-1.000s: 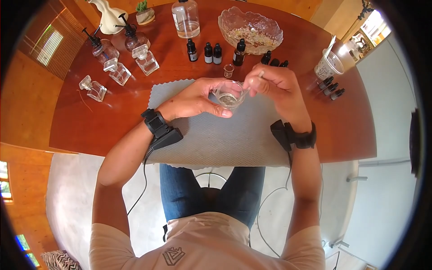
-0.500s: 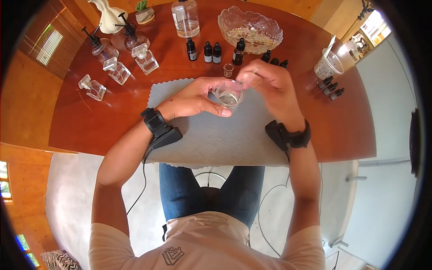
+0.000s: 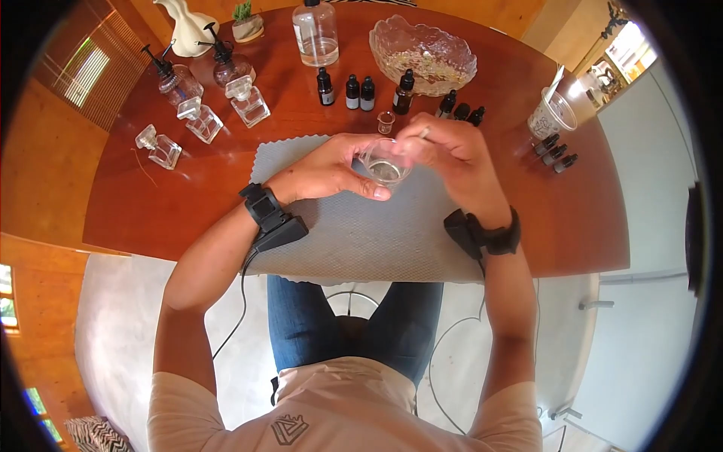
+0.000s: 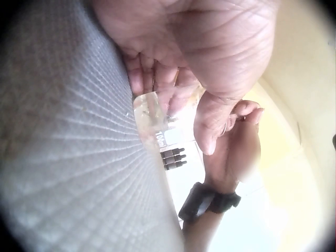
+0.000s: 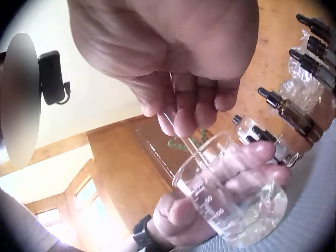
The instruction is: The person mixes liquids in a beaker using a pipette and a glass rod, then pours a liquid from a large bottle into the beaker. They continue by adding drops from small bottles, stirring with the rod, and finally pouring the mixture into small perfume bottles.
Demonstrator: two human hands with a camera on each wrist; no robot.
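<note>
A small glass beaker (image 3: 387,173) with white graduation marks is gripped by my left hand (image 3: 331,172), thumb on the near side and fingers round the far side. Clear liquid lies in its bottom. Above the rim, my right hand (image 3: 453,149) pinches a thin stirring stick (image 5: 186,143), whose pale upper end sticks out past the fingers in the head view. The stick slants down into the beaker in the right wrist view. In the left wrist view, the "100ml" print shows on the beaker (image 4: 149,118), close over the grey mat (image 4: 100,152).
Beyond the hands stand a tiny glass cup (image 3: 386,123), several dark dropper bottles (image 3: 367,93), a large clear bottle (image 3: 316,45) and a glass bowl (image 3: 422,56). Perfume bottles (image 3: 248,103) are at left; a plastic cup (image 3: 552,113) and more dropper bottles (image 3: 555,156) at right.
My right hand has shifted about over the beaker's rim with the stick, first left and away, then back nearer. My left hand keeps its grip on the beaker.
</note>
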